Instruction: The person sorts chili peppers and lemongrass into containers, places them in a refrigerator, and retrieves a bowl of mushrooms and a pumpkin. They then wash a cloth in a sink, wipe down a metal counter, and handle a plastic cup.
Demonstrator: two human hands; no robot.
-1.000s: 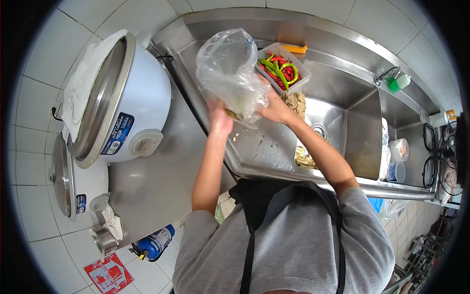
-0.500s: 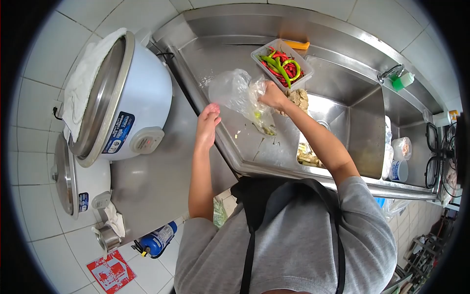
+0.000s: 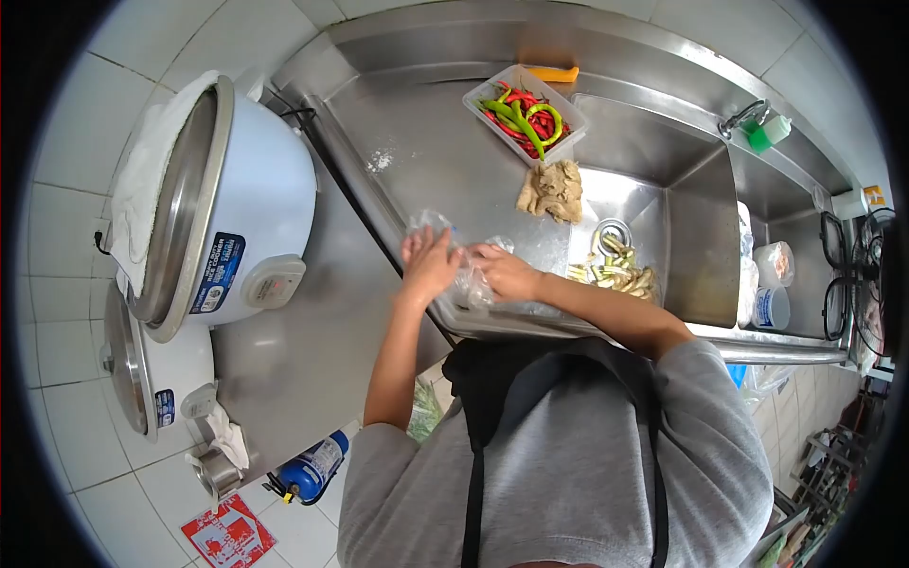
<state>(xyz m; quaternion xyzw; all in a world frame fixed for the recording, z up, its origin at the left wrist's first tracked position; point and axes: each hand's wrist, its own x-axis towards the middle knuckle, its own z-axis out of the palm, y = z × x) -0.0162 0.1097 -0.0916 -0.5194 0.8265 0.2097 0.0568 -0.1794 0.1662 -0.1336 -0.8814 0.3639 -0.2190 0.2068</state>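
Note:
My left hand (image 3: 431,263) is closed on the left side of a crumpled clear plastic bag (image 3: 471,287) at the counter's front edge. On the bag's right side, my right hand (image 3: 504,271) grips the plastic, its fingertips partly hidden. Behind my hands, a piece of ginger (image 3: 552,191) lies beside the sink. A clear container (image 3: 575,133) of red and green chillies stands further back. Pale green and white cut pieces (image 3: 620,270) lie in the sink around the drain.
Two large rice cookers (image 3: 256,189) stand at the left, a white cloth (image 3: 156,180) over one lid. An orange-handled object (image 3: 553,74) lies behind the chillies. A faucet (image 3: 743,117) and green bottle (image 3: 769,133) are at the back right. A blue extinguisher (image 3: 312,468) is below.
Both hands have moved nearer my body and closer together, bringing the bag along. My left hand has taken hold of the bag, which is now more crumpled.

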